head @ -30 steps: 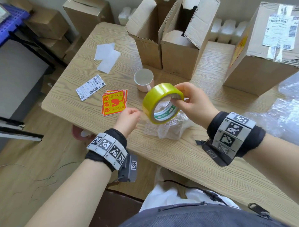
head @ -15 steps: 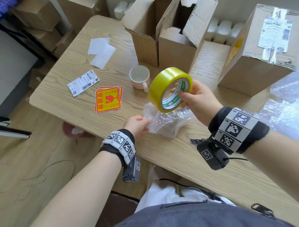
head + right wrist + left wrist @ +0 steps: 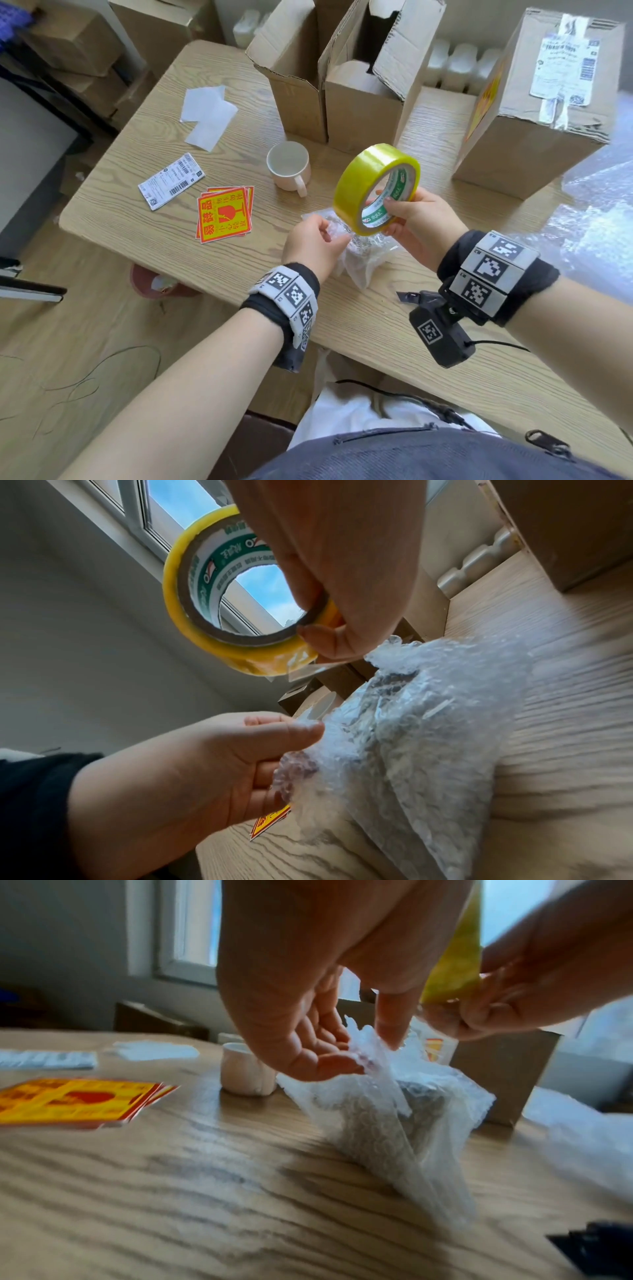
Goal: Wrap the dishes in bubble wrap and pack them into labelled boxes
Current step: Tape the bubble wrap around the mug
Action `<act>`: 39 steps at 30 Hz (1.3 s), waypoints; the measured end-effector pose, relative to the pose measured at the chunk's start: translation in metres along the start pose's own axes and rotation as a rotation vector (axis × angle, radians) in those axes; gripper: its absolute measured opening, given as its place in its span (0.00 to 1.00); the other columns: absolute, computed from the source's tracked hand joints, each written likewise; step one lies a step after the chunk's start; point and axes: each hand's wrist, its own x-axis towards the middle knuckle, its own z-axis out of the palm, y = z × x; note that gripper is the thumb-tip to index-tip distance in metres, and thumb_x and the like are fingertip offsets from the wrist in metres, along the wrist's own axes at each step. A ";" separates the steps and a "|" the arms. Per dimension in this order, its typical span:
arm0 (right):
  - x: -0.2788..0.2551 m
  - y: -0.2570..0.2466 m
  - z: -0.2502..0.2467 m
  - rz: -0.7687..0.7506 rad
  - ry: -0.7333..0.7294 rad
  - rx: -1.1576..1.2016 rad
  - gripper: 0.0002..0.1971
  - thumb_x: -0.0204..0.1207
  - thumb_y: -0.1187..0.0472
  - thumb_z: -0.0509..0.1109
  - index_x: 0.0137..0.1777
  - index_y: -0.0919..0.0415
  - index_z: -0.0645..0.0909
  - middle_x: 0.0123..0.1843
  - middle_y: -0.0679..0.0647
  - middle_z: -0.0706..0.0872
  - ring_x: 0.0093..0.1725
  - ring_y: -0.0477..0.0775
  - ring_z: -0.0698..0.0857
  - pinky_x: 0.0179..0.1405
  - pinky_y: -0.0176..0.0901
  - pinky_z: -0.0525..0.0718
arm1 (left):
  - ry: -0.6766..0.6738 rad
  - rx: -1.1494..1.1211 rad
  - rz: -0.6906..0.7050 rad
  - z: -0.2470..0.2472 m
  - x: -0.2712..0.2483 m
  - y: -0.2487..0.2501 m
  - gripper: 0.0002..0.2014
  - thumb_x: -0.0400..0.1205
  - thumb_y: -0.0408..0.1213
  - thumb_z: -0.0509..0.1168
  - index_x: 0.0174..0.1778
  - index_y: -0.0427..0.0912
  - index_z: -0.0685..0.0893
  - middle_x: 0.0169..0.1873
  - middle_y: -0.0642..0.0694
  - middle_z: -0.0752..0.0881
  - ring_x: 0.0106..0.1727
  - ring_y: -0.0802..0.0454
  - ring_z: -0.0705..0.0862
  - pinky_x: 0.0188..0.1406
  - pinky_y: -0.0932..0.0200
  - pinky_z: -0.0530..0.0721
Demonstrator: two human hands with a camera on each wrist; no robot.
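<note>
A bubble-wrapped bundle [image 3: 368, 260] [image 3: 394, 1123] [image 3: 428, 737] with something dark inside lies on the wooden table [image 3: 154, 212] near its front edge. My left hand [image 3: 337, 238] [image 3: 369, 1053] [image 3: 301, 739] pinches the wrap's gathered top at the bundle's left side. Just above the bundle, my right hand [image 3: 387, 212] [image 3: 315, 620] grips a yellow tape roll [image 3: 375, 188] [image 3: 452, 969] [image 3: 205, 610] by its rim, thumb inside the core. A short loose tape end [image 3: 301, 669] hangs from the roll. A bare white cup [image 3: 289, 168] [image 3: 245, 1072] stands behind, unwrapped.
Two open cardboard boxes [image 3: 298, 85] [image 3: 363, 102] stand at the back, a large sealed box [image 3: 534, 113] at the right. Red-yellow fragile stickers [image 3: 224, 214], a shipping label [image 3: 171, 180] and white papers [image 3: 207, 114] lie left. Loose bubble wrap [image 3: 599, 212] covers the right edge.
My left hand has moved right from empty air to the bundle and taken hold of its wrap. The right hand keeps the tape roll above the bundle.
</note>
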 end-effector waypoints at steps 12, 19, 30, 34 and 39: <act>0.003 0.007 0.008 0.015 -0.058 0.038 0.10 0.82 0.73 0.58 0.60 0.67 0.76 0.52 0.64 0.83 0.49 0.61 0.81 0.41 0.45 0.78 | -0.047 0.440 0.380 0.012 -0.021 -0.002 0.20 0.82 0.45 0.62 0.68 0.43 0.74 0.64 0.42 0.73 0.67 0.42 0.70 0.59 0.51 0.74; 0.009 0.007 0.020 -0.017 -0.078 0.162 0.16 0.84 0.71 0.57 0.70 0.62 0.68 0.65 0.65 0.79 0.62 0.67 0.82 0.48 0.52 0.87 | -0.096 0.619 0.511 0.016 -0.020 -0.007 0.24 0.80 0.45 0.65 0.71 0.39 0.75 0.67 0.42 0.77 0.70 0.38 0.72 0.64 0.43 0.76; 0.017 0.015 0.044 -0.096 -0.013 -0.258 0.08 0.80 0.62 0.60 0.49 0.46 0.72 0.55 0.62 0.83 0.55 0.64 0.86 0.49 0.59 0.87 | -0.265 0.610 0.443 0.016 -0.018 -0.017 0.30 0.86 0.48 0.56 0.82 0.42 0.57 0.80 0.41 0.60 0.79 0.40 0.59 0.72 0.48 0.67; 0.017 0.022 0.046 -0.066 0.014 -0.296 0.02 0.81 0.58 0.60 0.49 0.48 0.71 0.47 0.54 0.80 0.50 0.58 0.87 0.49 0.61 0.88 | -0.241 0.495 0.548 0.018 -0.022 -0.026 0.30 0.78 0.40 0.70 0.74 0.30 0.72 0.67 0.33 0.78 0.67 0.34 0.77 0.61 0.46 0.79; 0.018 0.024 0.051 -0.059 0.095 -0.347 0.02 0.78 0.50 0.61 0.47 0.45 0.71 0.44 0.53 0.80 0.53 0.62 0.85 0.54 0.63 0.85 | -0.246 0.512 0.625 0.016 -0.017 -0.031 0.26 0.75 0.45 0.63 0.63 0.31 0.80 0.54 0.35 0.84 0.54 0.37 0.85 0.50 0.49 0.85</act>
